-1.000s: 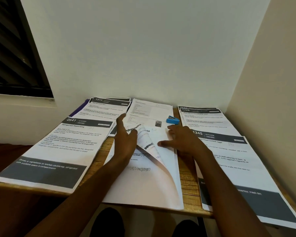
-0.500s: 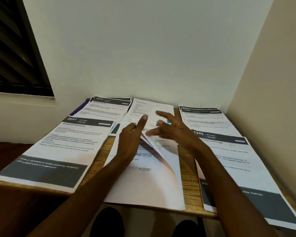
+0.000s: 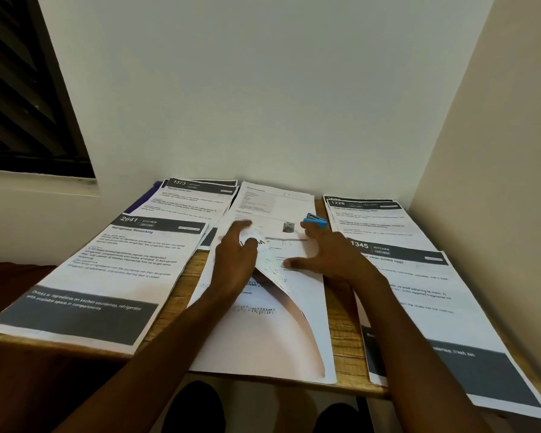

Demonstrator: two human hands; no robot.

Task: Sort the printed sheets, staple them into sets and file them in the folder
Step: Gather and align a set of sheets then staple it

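Desk (image 3: 341, 339): right hand (image 3: 331, 257) back flat on sheet (image 3: 306, 276); stapler (image 3: 316, 220) uncovered.

Blue stapler (image 3: 316, 220); white sheets (image 3: 263, 339), grey-banded.

A single wide-angle head view looks forward and down from above the near edge of the surface (image 3: 344, 320), facing a corner where the back wall (image 3: 263, 89) at 12 o'clock meets a side wall (image 3: 497, 151) at 2 o'clock. It sits close: both forearms enter from 6 o'clock, and the hands (image 3: 236, 257) lie at mid-frame. A window (image 3: 28, 89) shows at 10 o'clock. The surface's front edge crosses low in the frame, with the person's knees just below it. Straight lines bow towards the edges.
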